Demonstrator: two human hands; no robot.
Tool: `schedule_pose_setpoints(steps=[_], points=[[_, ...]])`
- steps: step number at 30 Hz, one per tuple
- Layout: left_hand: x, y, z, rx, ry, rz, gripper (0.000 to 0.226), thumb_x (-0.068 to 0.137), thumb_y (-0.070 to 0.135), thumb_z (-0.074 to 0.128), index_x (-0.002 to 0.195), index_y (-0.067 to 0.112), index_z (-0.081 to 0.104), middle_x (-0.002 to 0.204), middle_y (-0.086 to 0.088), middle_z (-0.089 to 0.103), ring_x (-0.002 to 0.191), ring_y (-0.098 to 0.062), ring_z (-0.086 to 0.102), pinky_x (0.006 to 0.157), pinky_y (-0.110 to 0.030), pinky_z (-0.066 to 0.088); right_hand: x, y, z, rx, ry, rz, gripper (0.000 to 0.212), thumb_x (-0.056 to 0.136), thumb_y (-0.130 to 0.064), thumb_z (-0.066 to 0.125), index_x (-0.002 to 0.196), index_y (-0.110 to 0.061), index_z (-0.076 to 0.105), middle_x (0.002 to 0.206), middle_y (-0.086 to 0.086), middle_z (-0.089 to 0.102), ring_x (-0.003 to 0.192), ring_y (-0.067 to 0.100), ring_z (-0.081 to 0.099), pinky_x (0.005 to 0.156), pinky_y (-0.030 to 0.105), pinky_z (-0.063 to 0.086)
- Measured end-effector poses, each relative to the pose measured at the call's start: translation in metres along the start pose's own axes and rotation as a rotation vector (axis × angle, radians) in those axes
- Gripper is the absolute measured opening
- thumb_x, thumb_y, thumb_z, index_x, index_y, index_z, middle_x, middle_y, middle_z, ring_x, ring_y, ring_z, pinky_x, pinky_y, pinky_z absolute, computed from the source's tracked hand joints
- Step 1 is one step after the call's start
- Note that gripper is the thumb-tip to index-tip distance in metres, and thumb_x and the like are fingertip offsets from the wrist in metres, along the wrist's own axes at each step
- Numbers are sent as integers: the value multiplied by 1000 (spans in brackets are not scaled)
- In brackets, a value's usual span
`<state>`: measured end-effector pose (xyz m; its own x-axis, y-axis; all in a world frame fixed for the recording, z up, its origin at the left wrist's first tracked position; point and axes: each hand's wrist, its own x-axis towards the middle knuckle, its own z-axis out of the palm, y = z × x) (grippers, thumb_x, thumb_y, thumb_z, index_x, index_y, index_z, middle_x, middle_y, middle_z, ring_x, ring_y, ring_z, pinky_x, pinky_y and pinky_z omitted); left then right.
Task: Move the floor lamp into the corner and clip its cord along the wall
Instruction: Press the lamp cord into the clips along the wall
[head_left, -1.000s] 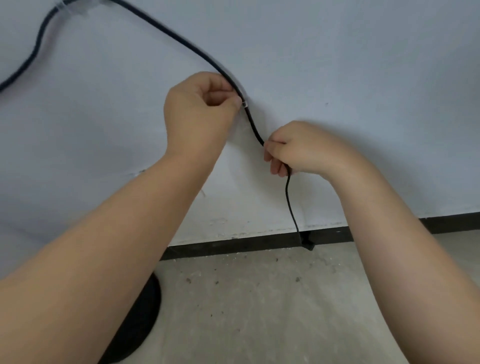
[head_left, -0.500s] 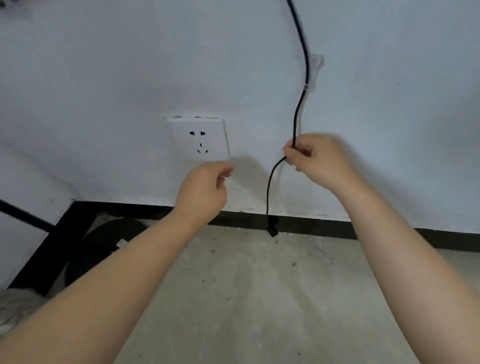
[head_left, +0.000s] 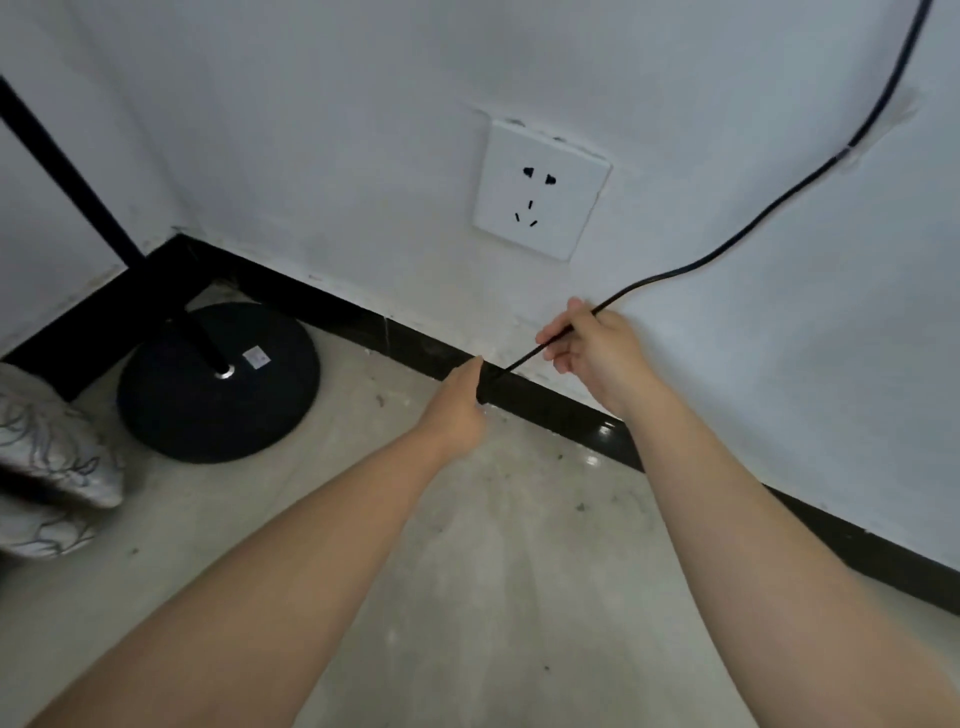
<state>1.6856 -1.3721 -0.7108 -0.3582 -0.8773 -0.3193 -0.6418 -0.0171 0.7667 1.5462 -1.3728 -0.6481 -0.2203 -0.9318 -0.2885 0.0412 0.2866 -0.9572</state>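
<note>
Right hand (head_left: 597, 358) gripping cord (head_left: 727, 247), left hand (head_left: 460, 402) at plug end

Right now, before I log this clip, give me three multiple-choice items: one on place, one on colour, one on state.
1. Where does the round black lamp base stand?
A. floor corner
B. under the socket
C. right of both hands

2. What colour is the square plastic wall socket?
A. black
B. white
C. grey

3. What is the right hand doing?
A. hanging open
B. pressing the socket
C. gripping the thin black cord

Answers: 1 A, both skirting boards meet behind it; 2 B, its plate matches the wall; 3 C, the cord runs through its fingers.
</note>
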Motion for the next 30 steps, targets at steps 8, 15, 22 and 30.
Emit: schedule_pose_setpoints(steps=[8,15,22,30], points=[[5,-8,-5,-116,193,110,21,94,7,44,96,-2,63,99,-25,66,93,-39,58,72,-34,45,6,15,-7,-59,144,-35,36,96,-21,34,66,-13,52,63,6,60,42,9,54,39,15,42],[14,-2,-10,60,342,177,24,93,12,48,83,-2,64,81,-24,67,74,-35,57,57,-30,34,16,21,-5,-345,258,-105,33,88,-23,53,56,-16,56,54,2,58,30,3,50,36,16,45],[47,14,-19,168,380,140,24,94,14,44,92,2,65,93,-19,68,85,-35,60,63,-32,41,26,32,13,-359,461,-154,37,89,-23,52,54,-10,53,55,6,57,28,6,49,36,17,45],[60,9,-1,4,384,63,19,92,16,51,95,5,67,91,-18,71,83,-32,63,65,-26,42,31,41,14,-503,491,-222,40,89,-22,51,57,2,56,64,25,65,40,18,53,62,47,53]])
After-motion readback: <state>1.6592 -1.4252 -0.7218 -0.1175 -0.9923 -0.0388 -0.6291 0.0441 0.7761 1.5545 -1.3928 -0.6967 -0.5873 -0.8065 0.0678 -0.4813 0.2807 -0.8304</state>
